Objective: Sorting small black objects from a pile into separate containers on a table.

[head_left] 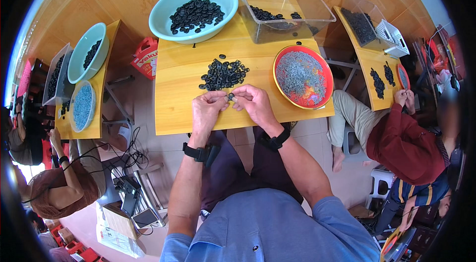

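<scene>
My left hand (208, 108) and my right hand (255, 104) meet at the near part of the yellow wooden table (178, 78). Their fingertips pinch a small black plastic piece (230, 97) between them; its finer details are too small to make out. Just beyond my fingers lies a loose pile of black oval pieces (223, 74). To the right of my right hand sits a round red tray (327, 88) with a yellow rim, full of small thin grey metal parts (300, 71).
A teal basin (158, 16) of black pieces stands at the back left, a clear plastic bin (297, 34) at the back right. Side tables with similar parts flank mine, a person (406, 143) in dark red at the right, another (59, 185) in brown at the left.
</scene>
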Demonstrator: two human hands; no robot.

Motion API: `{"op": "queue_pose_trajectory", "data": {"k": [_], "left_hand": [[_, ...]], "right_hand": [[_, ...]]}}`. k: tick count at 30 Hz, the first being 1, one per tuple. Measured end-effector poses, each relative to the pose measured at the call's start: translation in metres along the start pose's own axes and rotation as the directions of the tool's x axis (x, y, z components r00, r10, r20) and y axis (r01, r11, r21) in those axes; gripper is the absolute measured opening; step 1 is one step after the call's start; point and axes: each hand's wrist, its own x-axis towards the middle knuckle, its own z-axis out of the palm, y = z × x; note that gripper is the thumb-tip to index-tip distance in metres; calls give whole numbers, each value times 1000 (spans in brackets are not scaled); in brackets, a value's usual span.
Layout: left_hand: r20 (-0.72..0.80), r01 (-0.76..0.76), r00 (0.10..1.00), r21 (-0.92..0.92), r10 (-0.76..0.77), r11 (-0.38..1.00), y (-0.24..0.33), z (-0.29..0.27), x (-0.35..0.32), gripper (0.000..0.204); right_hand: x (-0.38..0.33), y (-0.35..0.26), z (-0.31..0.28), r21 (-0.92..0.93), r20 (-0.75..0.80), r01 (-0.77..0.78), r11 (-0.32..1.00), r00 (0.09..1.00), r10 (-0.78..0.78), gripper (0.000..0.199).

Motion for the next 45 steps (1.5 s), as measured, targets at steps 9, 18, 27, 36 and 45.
{"op": "queue_pose_trajectory", "data": {"k": [9, 18, 27, 36, 45], "left_hand": [[67, -49, 997, 55, 46, 997, -3, -1, -1, 20], [207, -251, 960, 347, 187, 904, -6, -3, -13, 28], [217, -338, 938, 406, 270, 849, -4, 1, -15, 29], [179, -322, 947, 492, 268, 809, -2, 6, -23, 27], [144, -340, 938, 554, 315, 760, -7, 8, -17, 25]], "right_hand": [[2, 4, -3, 37, 6, 17, 999, 1000, -18, 12], [5, -12, -17, -9, 147, -100, 995, 984, 100, 14], [9, -17, -22, 2, 209, -181, 983, 962, 177, 15], [6, -16, -20, -38, 201, -202, 979, 958, 206, 12], [9, -17, -18, -69, 171, -211, 975, 960, 220, 11]]}}
